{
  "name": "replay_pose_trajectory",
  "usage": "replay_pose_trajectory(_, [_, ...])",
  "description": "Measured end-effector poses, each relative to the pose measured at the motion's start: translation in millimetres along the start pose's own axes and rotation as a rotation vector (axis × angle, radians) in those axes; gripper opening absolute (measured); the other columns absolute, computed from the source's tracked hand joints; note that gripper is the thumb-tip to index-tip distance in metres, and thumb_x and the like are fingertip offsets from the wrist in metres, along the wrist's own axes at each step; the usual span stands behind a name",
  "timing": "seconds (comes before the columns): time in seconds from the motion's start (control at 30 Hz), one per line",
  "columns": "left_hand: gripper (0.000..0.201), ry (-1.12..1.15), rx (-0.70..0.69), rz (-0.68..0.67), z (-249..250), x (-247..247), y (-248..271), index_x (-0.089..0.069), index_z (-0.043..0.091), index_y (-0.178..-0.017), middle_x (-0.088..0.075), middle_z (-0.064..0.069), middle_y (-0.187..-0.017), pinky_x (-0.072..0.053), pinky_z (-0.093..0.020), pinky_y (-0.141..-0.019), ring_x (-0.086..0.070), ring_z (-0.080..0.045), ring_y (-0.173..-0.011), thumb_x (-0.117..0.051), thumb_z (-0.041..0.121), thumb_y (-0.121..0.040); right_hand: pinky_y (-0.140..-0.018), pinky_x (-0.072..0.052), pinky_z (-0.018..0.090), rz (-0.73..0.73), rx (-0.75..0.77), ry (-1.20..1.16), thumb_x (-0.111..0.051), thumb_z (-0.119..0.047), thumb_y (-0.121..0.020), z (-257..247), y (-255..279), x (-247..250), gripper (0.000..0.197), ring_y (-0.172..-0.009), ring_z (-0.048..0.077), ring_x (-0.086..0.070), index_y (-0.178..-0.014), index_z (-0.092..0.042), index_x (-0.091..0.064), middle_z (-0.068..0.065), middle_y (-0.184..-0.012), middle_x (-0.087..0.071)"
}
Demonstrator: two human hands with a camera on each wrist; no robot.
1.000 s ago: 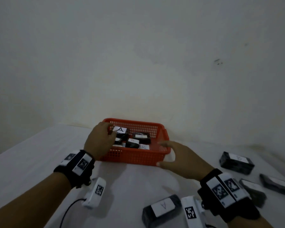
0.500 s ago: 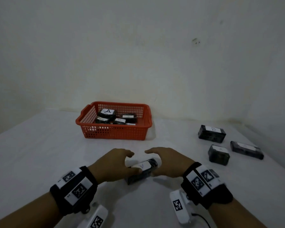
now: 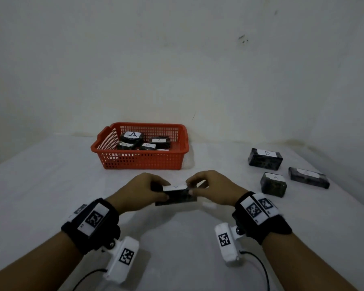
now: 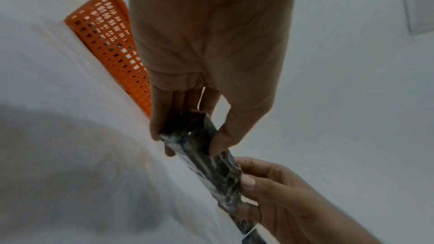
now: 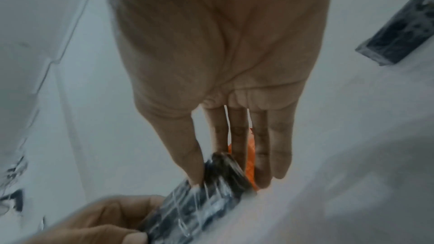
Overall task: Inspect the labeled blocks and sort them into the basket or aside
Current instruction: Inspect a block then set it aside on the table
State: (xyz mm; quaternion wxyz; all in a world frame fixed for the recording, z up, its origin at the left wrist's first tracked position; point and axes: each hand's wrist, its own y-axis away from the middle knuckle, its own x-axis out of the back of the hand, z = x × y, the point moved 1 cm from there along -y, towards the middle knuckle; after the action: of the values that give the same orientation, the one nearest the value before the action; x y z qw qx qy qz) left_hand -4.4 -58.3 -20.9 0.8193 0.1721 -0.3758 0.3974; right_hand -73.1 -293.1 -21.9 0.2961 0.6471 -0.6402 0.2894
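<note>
Both hands hold one dark block (image 3: 178,196) by its ends, lifted above the white bench (image 3: 40,185) in front of the orange basket (image 3: 143,159): the left hand (image 3: 138,191) pinches its left end, the right hand (image 3: 213,190) its right. Only the head view shows the white label on the block's top, its letter too foreshortened to read. It alone shows the labeled blocks inside the basket and three more blocks (image 3: 265,159) lying well apart to the right. The left wrist view shows thumb and fingers (image 4: 162,118) clamped on the glossy wrapped end; the right wrist view is blurred, the basket (image 5: 250,155) hidden behind fingers there.
</note>
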Motion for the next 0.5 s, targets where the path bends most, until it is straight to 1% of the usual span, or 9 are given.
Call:
replay_pose_trajectory(0.07, [0.026, 0.15, -0.009, 0.017, -2, 4, -5, -0.073, 0.025, -0.114, -0.079, 0.004, -0.091, -0.057, -0.021, -0.079, -0.074, -0.01, -0.083, -0.074, 0.021, -0.089, -0.094, -0.058, 0.034, 0.053, 0.001, -0.176, -0.076, -0.023, -0.093, 4, -8, 1, 0.036, -0.099, 0.02, -0.073, -0.128, -0.02, -0.069, 0.0, -0.118, -0.073])
replay_pose_trajectory(0.1, [0.025, 0.22, -0.02, 0.024, -3, 7, -8, -0.073, 0.023, -0.114, -0.079, 0.002, -0.092, -0.057, -0.022, -0.079, -0.075, -0.012, -0.084, -0.073, 0.019, -0.09, -0.093, -0.059, 0.035, 0.06, -0.002, -0.307, -0.076, -0.019, -0.093, 4, -11, 0, 0.036, -0.098, 0.022, -0.074, -0.128, -0.015, -0.069, 0.004, -0.117, -0.073])
replay_pose_trajectory(0.17, [0.024, 0.337, -0.043, 0.035, -4, 11, -15, -0.073, 0.02, -0.116, -0.079, -0.001, -0.099, -0.06, -0.027, -0.083, -0.075, -0.017, -0.09, -0.071, 0.017, -0.092, -0.09, -0.062, 0.033, 0.061, -0.002, -0.57, -0.074, -0.008, -0.093, 2, -17, -2, 0.031, -0.096, 0.023, -0.074, -0.124, -0.007, -0.069, 0.013, -0.115, -0.072])
replay_pose_trajectory(0.23, [0.023, 0.425, -0.067, 0.042, -3, 14, -23, -0.073, 0.015, -0.117, -0.077, -0.003, -0.106, -0.061, -0.029, -0.084, -0.074, -0.019, -0.096, -0.067, 0.014, -0.095, -0.085, -0.064, 0.032, 0.11, 0.011, -0.728, -0.073, -0.003, -0.092, 0, -24, -1, 0.026, -0.094, 0.024, -0.075, -0.118, -0.002, -0.07, 0.019, -0.112, -0.074])
replay_pose_trajectory(0.3, [0.023, 0.537, -0.083, 0.05, -2, 16, -32, -0.072, 0.01, -0.118, -0.076, -0.007, -0.11, -0.061, -0.028, -0.084, -0.074, -0.019, -0.101, -0.064, 0.01, -0.096, -0.084, -0.064, 0.032, 0.195, 0.025, -0.798, -0.075, -0.002, -0.091, -1, -32, 0, 0.024, -0.092, 0.027, -0.077, -0.114, 0.002, -0.072, 0.022, -0.11, -0.076])
replay_pose_trajectory(0.37, [0.024, 0.613, -0.09, 0.095, -2, 17, -41, -0.071, 0.006, -0.118, -0.076, -0.01, -0.111, -0.061, -0.029, -0.083, -0.074, -0.021, -0.102, -0.063, 0.006, -0.096, -0.086, -0.064, 0.035, 0.245, 0.028, -0.841, -0.077, -0.003, -0.09, -1, -41, 1, 0.028, -0.095, 0.032, -0.076, -0.115, 0.005, -0.072, 0.025, -0.11, -0.076])
replay_pose_trajectory(0.43, [0.024, 0.63, -0.094, 0.157, -4, 19, -50, -0.071, 0.003, -0.118, -0.076, -0.012, -0.11, -0.062, -0.029, -0.082, -0.075, -0.023, -0.099, -0.063, 0.004, -0.096, -0.087, -0.064, 0.035, 0.234, 0.026, -0.882, -0.076, -0.003, -0.09, -2, -49, 2, 0.031, -0.098, 0.033, -0.076, -0.118, 0.006, -0.07, 0.025, -0.112, -0.076])
replay_pose_trajectory(0.5, [0.023, 0.657, -0.081, 0.194, -8, 20, -58, -0.071, 0.003, -0.118, -0.076, -0.012, -0.109, -0.062, -0.03, -0.083, -0.075, -0.024, -0.1, -0.062, 0.004, -0.096, -0.087, -0.064, 0.032, 0.184, 0.021, -0.908, -0.074, -0.003, -0.092, -2, -56, 5, 0.03, -0.098, 0.031, -0.076, -0.12, 0.006, -0.069, 0.024, -0.114, -0.076])
